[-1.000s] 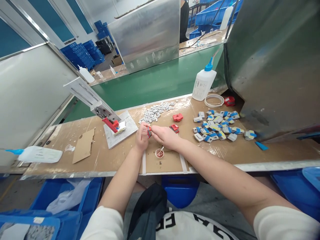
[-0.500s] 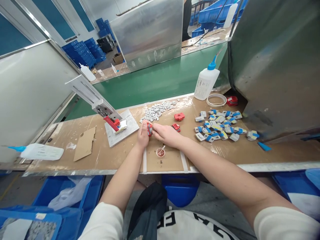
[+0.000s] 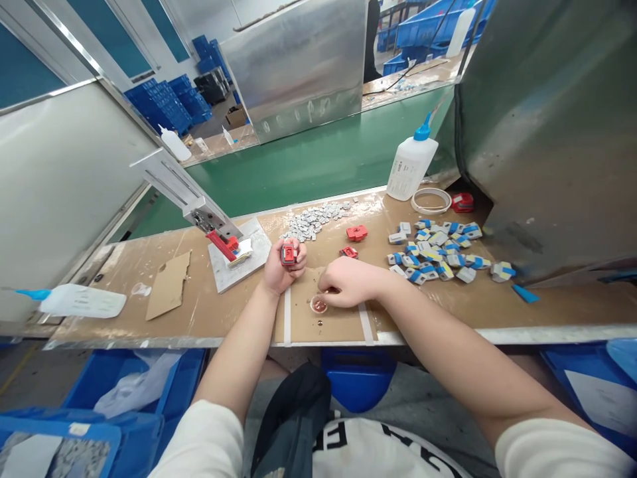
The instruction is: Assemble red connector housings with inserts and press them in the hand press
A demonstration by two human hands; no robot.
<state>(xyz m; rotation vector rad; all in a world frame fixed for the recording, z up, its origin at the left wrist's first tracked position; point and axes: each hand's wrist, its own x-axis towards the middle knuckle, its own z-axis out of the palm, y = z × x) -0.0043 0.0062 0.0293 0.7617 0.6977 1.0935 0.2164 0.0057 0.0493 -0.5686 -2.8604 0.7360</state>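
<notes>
My left hand (image 3: 283,269) is wrapped round a red block with grey edges (image 3: 288,253), its recessed face turned up toward me. My right hand (image 3: 351,281) reaches over a small round cup (image 3: 313,310) of reddish paste. Its thumb and fingers are pinched together at the cup's rim, where a small white stick stood; the stick itself is mostly covered by the fingers. Just beyond this hand lies a red and dark block (image 3: 349,252), with another red piece (image 3: 357,232) farther back. A tiny dark round bit (image 3: 320,323) lies in front of the cup.
Small grey pieces (image 3: 311,222) are heaped behind my left hand. To its left stands a metal jig (image 3: 219,229) with a red clamp. Blue, white and yellow blocks (image 3: 438,249) cover the right side. Bottles (image 3: 412,166) stand and lie around, with a tape roll (image 3: 430,200) nearby.
My hands have come apart. My right hand has moved down toward me to the cup, while my left keeps the red block and has turned it face up.
</notes>
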